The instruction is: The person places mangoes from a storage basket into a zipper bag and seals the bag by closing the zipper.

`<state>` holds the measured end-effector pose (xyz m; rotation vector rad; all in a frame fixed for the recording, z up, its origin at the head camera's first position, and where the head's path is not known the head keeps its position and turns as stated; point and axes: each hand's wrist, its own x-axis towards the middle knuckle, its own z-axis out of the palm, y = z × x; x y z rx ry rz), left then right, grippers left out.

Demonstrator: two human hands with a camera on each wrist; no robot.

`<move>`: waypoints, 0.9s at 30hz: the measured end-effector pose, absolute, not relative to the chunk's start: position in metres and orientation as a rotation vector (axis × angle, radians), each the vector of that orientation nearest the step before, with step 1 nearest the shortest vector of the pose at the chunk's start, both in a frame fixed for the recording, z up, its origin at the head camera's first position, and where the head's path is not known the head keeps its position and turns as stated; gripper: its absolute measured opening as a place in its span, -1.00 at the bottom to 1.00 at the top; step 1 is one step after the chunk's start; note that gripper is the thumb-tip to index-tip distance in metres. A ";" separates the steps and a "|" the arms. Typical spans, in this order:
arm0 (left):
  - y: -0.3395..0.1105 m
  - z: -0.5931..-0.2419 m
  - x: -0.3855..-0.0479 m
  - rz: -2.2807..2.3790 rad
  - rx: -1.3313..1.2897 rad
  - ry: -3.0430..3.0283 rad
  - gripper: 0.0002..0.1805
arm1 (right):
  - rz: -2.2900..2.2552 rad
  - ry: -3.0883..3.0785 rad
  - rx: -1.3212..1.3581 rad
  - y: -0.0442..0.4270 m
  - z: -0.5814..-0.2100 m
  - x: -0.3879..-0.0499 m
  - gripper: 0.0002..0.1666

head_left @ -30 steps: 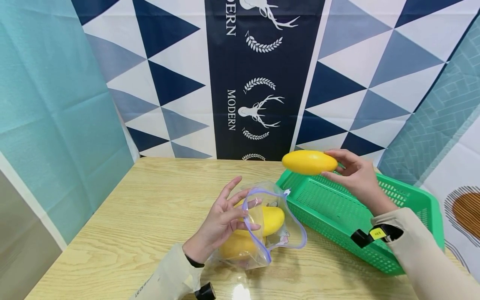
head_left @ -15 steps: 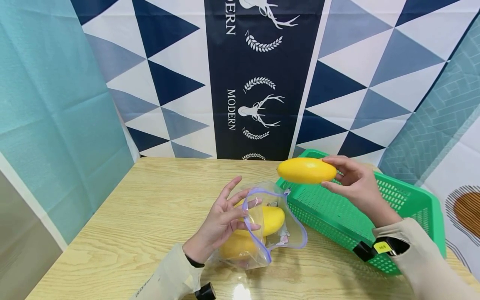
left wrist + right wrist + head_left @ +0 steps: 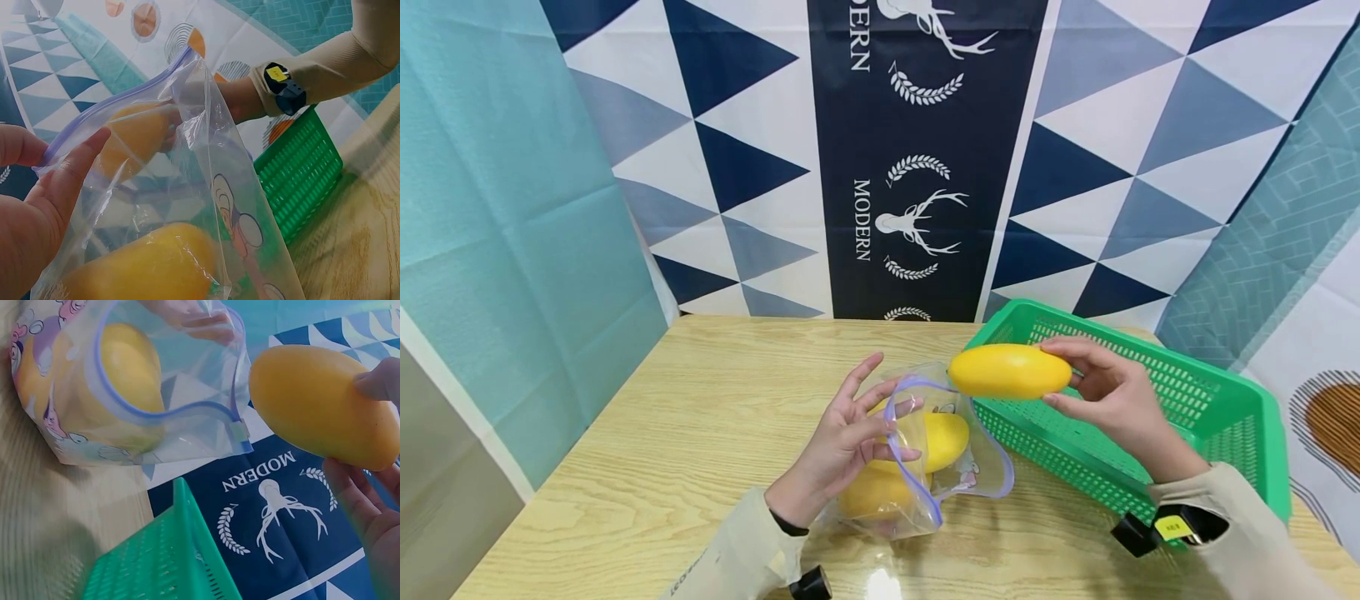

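Observation:
My right hand [image 3: 1116, 396] holds a yellow mango [image 3: 1009, 372] by one end, between thumb and fingers. The mango's free end is level with the mouth of a clear zip bag [image 3: 1000, 454] with a purple rim. Two more mangoes, an upper one [image 3: 946, 440] and a lower one [image 3: 876, 493], lie inside the bag. My left hand [image 3: 835, 454] pinches the bag's rim, some fingers reaching into the mouth and keeping it spread. In the right wrist view, the held mango [image 3: 312, 400] is apart from the bag's slider [image 3: 239, 431].
A green plastic basket [image 3: 1270, 417] stands on the right of the wooden table [image 3: 700, 417], under my right arm. A patterned cloth [image 3: 917, 167] hangs behind the table. Teal cloth [image 3: 527, 208] closes off the left side.
My right hand has lowered the mango and brought it slightly left, towards the bag's mouth. The basket's far rim shows more now. My left hand and the bag have stayed put.

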<state>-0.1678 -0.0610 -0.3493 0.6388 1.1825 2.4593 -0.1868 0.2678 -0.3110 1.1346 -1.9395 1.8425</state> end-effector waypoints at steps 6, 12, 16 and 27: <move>-0.061 -0.349 -0.168 2.463 0.637 1.178 -0.08 | 1.849 -1.948 1.184 0.266 -0.316 -0.183 -0.36; -0.061 -0.350 -0.168 2.463 0.645 1.174 -0.07 | 1.839 -1.961 1.186 0.267 -0.323 -0.181 -0.36; -0.061 -0.350 -0.167 2.461 0.647 1.174 -0.07 | 1.867 -1.840 1.311 0.268 -0.327 -0.183 -0.33; -0.060 -0.350 -0.168 2.457 0.639 1.186 -0.06 | 1.860 -1.853 1.365 0.265 -0.333 -0.177 -0.29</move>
